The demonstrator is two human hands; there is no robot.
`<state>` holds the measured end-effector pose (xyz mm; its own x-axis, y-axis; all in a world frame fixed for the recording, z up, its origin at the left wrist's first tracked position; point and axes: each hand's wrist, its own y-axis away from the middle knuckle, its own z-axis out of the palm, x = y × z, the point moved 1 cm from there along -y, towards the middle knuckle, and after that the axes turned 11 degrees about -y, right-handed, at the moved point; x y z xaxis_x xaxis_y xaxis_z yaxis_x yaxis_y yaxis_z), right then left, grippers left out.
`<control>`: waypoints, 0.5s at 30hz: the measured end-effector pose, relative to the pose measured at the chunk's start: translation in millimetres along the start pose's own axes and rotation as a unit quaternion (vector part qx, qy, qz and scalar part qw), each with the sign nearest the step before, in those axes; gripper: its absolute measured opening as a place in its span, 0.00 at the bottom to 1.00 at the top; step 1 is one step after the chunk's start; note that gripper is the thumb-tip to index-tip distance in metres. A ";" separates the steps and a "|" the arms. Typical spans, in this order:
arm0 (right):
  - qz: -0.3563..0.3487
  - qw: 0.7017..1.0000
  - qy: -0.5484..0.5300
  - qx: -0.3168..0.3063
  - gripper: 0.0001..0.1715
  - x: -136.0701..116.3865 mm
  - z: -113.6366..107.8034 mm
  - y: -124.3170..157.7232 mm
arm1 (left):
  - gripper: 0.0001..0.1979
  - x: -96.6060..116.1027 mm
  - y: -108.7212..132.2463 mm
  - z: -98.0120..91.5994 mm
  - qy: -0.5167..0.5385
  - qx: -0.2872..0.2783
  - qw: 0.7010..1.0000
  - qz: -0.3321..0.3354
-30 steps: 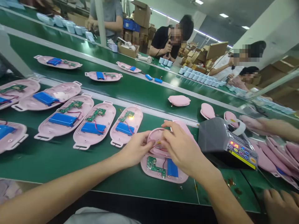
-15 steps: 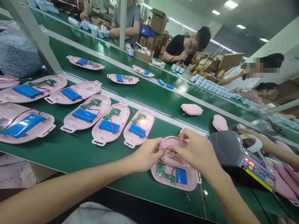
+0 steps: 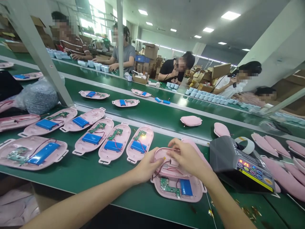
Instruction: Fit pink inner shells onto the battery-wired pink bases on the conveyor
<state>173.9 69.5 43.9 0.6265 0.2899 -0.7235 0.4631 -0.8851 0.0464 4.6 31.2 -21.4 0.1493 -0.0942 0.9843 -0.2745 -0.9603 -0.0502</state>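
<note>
- Head view: left hand (image 3: 148,167) grips the left end of a pink shell half (image 3: 173,174), thumb beside a scrap of yellow tape (image 3: 164,158).
- Right hand (image 3: 188,158) curls over the shell's far rim; cannot tell whether its fingertips pinch anything.
- Held shell sits toward the bench's (image 3: 85,175) near edge, overlapping the back of an open shell with circuit board (image 3: 167,185) and blue battery (image 3: 186,187); contact between shells unclear.
- Tape dispenser (image 3: 238,167) stands to the right, farther from that edge.
- Step in hand, judged: taping down red wires (image 3: 177,171) inside the shell.
- Next move probably calls for firm thumb pressure, wires clear of the rim.
</note>
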 end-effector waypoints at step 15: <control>-0.396 0.844 0.260 0.252 0.19 46.1 64.0 98.1 | 0.36 41.5 -0.5 -30.3 -0.339 -0.353 0.868 0.084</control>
<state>208.1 -27.3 -29.0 0.4963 0.8680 0.0165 0.6227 -0.3427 -0.7034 -17.8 35.8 24.6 0.5095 -0.5800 0.6356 -0.8247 -0.5398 0.1685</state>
